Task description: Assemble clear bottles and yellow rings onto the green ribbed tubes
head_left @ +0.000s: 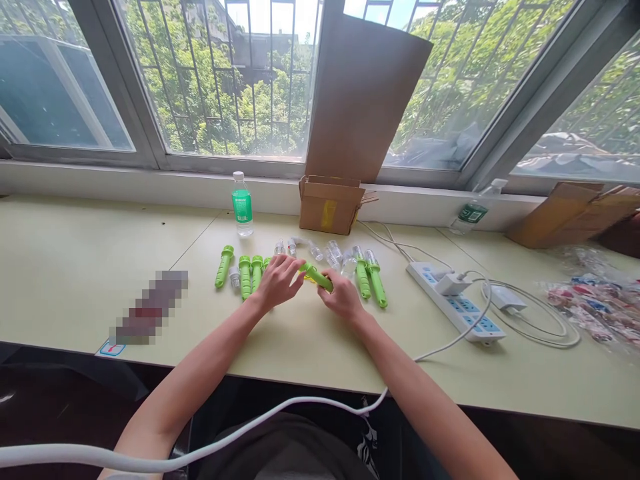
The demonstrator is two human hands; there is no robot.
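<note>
A green plastic torch-like handle point(317, 276) is held slanted above the table between my hands. My right hand point(343, 297) is wrapped round its lower end. At its upper end, the fingers of my left hand point(279, 280) close on the rim, with the fingertips partly hidden. Something small and yellow point(310, 279) shows just under the handle. Left of my hands, several similar green handles stand or lie, one of them point(225, 267) set apart. To the right are two green handles with clear tops point(376, 279). Clear plastic pieces point(334, 253) lie behind my hands.
A water bottle point(243, 207) and a cardboard box point(330, 207) stand near the window. On the right lie a power strip point(457, 303), a charger with cables point(505, 298), another bottle point(473, 212) and bagged small items point(595, 300). A white cable point(270, 412) crosses before my body.
</note>
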